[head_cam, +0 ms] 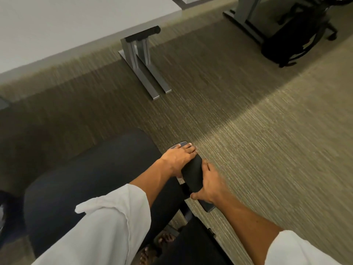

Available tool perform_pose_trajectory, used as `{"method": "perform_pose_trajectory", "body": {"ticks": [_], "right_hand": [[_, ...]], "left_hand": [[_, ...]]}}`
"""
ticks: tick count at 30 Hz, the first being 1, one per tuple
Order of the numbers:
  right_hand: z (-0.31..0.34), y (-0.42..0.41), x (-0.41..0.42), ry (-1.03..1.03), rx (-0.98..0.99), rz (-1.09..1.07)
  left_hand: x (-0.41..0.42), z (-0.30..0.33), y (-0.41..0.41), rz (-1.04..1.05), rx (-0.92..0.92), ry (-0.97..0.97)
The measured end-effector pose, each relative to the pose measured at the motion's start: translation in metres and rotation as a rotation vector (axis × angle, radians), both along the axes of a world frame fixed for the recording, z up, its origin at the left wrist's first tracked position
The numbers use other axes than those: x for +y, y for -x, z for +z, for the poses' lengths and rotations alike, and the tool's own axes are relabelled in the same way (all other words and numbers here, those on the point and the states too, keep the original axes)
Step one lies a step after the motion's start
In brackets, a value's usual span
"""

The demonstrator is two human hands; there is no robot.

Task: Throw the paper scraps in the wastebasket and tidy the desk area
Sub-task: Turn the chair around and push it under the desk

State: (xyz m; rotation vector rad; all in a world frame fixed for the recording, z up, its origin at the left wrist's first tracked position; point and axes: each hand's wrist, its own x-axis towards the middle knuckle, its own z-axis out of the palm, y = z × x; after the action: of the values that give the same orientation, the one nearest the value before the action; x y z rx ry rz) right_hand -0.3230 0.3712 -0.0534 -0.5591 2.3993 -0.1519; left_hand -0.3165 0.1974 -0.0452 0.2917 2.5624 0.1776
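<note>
Gripping the black armrest [193, 174] of an office chair [91, 178], both hands close on it from opposite sides. The left hand [178, 158] lies over the pad's far end, fingers stretched forward and thumb tucked under the edge. The right hand [207, 183] clamps the near end, thumb on the inner side and fingers wrapped round the outer. White sleeves [114, 217] cover both forearms partway. Below the arms, a sandalled foot [164, 237] shows on the carpet beside the chair's dark base. The black seat fills the lower left, lying just left of the armrest.

Farther out, striped olive carpet [267, 140] runs across the floor, brighter on the right. A grey metal leg [142, 62] with two long feet stands under the white counter [66, 25] at upper left. At top right a black backpack [294, 39] rests against another grey leg. No paper scraps or wastebasket are in view.
</note>
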Motion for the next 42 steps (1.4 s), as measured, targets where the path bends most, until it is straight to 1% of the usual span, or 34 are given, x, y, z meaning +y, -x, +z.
{"method": "perform_pose_trajectory", "body": {"ticks": [8,11,14,16,22,27,33,36,39,40,42], "right_hand": [[0.006,0.002,-0.001,-0.057,-0.009,0.037],[0.008,0.003,0.0,-0.04,-0.028,0.035],[0.011,0.002,-0.001,-0.013,-0.017,0.057],[0.011,0.002,-0.001,-0.008,0.0,0.053],[0.005,-0.002,0.001,-0.021,-0.001,0.022],[0.0,-0.007,0.006,-0.029,0.004,-0.002],[-0.003,-0.01,0.004,-0.008,-0.024,-0.047],[0.0,-0.006,-0.004,-0.044,-0.041,-0.032],[0.015,-0.007,-0.008,-0.143,-0.012,0.076],[0.022,-0.01,-0.009,-0.151,0.022,0.125],[0.04,-0.018,-0.015,-0.1,0.067,0.207]], "left_hand": [[0.003,-0.003,-0.006,0.029,-0.002,-0.004],[0.006,-0.002,-0.009,0.028,-0.016,0.006],[0.004,0.0,-0.009,0.045,-0.032,-0.035],[0.002,0.001,-0.008,0.043,-0.042,-0.056],[0.004,-0.002,-0.007,0.009,-0.052,-0.04],[0.014,-0.001,-0.012,0.039,-0.035,-0.011],[0.031,0.002,-0.039,0.205,-0.033,0.001],[0.028,0.019,-0.054,0.34,0.034,-0.008],[0.027,0.049,-0.071,0.448,0.107,-0.001],[0.027,0.06,-0.077,0.479,0.131,0.002],[0.027,0.084,-0.092,0.548,0.167,-0.002]]}}
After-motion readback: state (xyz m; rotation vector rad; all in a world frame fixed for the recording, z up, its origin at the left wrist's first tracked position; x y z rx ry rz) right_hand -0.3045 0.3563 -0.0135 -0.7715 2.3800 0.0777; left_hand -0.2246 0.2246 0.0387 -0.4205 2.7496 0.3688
